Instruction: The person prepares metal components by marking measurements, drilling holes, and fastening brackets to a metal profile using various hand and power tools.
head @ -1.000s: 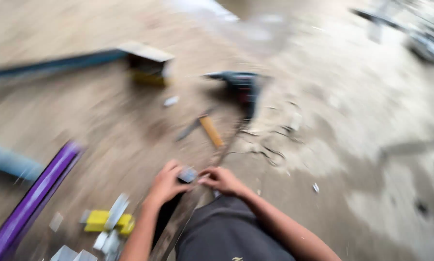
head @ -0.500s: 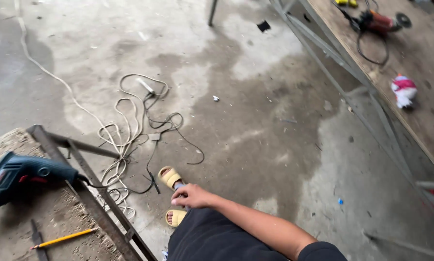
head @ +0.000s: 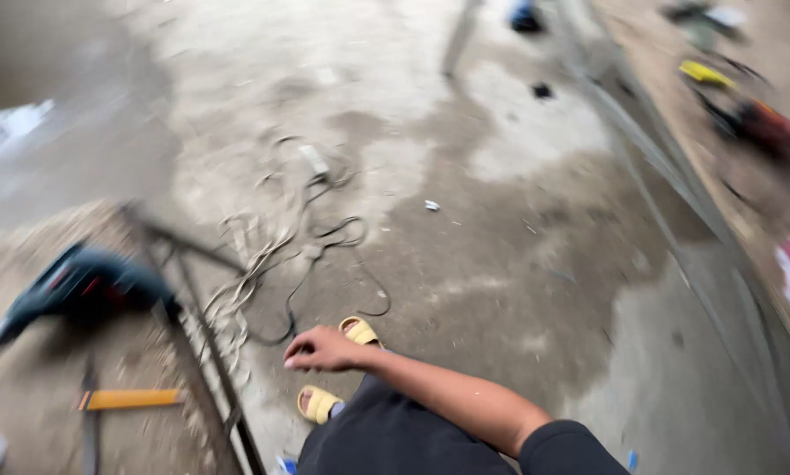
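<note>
Biggest thing under you is the grey, patchy concrete floor (head: 465,264), dusty, with darker damp-looking stains through the middle. Along your right runs a long brown wooden workbench (head: 764,185) with a metal frame edge; the stuff on it is too blurred to name, just yellow, red and pink-white blobs. Down at the lower left there's a dusty work surface on a dark metal angle-iron frame (head: 197,343).

On that surface lies a dark teal power drill (head: 74,295), body pointing toward the lower left, and just below it a flat yellow pencil-like stick (head: 131,399). A tangle of pale and black cable (head: 281,255) sprawls over the floor right beside the frame.

Your right hand (head: 323,349) sits out over your dark-trousered knee, fingers curled loosely inward. It looks empty, but the blur means I can't tell for sure whether it's pinching something small. It's nearest your two yellow rubber sandals (head: 338,368), one just behind the hand, one just below it. Your left hand isn't in the shot.
</note>
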